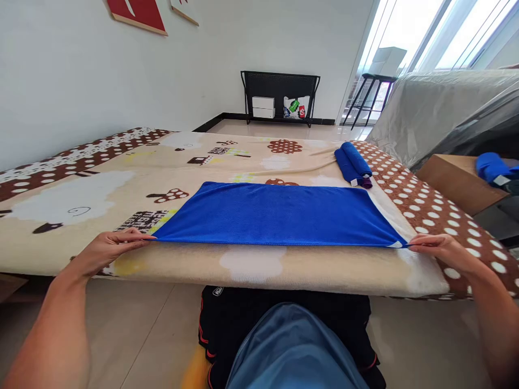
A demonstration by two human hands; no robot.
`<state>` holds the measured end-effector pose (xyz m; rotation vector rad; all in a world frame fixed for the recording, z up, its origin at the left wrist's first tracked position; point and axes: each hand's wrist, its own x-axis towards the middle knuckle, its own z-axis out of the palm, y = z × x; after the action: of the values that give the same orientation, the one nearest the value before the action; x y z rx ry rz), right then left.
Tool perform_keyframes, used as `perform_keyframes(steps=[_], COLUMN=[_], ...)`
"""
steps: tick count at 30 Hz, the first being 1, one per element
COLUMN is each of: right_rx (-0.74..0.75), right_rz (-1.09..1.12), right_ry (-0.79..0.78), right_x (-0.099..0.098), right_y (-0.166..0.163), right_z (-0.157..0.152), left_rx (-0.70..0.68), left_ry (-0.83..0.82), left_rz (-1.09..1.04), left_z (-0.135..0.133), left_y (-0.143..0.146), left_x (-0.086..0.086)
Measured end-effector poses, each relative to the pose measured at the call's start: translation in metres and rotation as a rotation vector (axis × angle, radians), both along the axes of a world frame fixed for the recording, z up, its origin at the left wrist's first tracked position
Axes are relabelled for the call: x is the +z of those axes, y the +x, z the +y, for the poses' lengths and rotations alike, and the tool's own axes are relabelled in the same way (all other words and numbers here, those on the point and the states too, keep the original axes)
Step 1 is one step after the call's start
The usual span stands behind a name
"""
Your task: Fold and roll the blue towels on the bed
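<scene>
Fingers [135,236] pinched closed, left hand [107,248] at centre left, right hand [444,250] at centre right of frame. Blanket [336,273] spans the middle; on it, mid-frame, lies the towel [275,213], its near corners in those pinches, near edge taut. Rolls [352,159], upper right. Tag [396,245], just beside right fingertips. Judgement: pull both corners evenly, keep that edge straight, ease out corner creases.

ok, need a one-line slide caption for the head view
Left hand and right hand pinch the near corners of a blue cloth spread on a patterned blanket.
</scene>
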<state>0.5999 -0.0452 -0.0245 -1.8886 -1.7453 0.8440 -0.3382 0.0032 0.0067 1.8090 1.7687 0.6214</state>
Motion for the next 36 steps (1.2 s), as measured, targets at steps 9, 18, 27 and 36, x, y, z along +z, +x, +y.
perform_keyframes(steps=[9, 18, 27, 36], right_rx=[0.032, -0.007, -0.006, -0.036], right_rz=[-0.024, -0.014, -0.019, 0.003], right_ry=[-0.001, -0.013, 0.011, 0.003], right_x=[0.009, 0.01, -0.006, -0.026], right_y=[0.002, 0.004, 0.019, 0.024], right_z=[-0.002, -0.009, -0.012, -0.013], left_rx=[0.029, 0.023, 0.008, -0.042], left_ry=[0.027, -0.039, -0.11, -0.172], left_rz=[0.036, 0.061, 0.098, 0.071], left_z=[-0.009, -0.017, -0.024, -0.021], left_y=[0.01, 0.002, 0.003, -0.009], left_x=[0.01, 0.008, 0.007, -0.01])
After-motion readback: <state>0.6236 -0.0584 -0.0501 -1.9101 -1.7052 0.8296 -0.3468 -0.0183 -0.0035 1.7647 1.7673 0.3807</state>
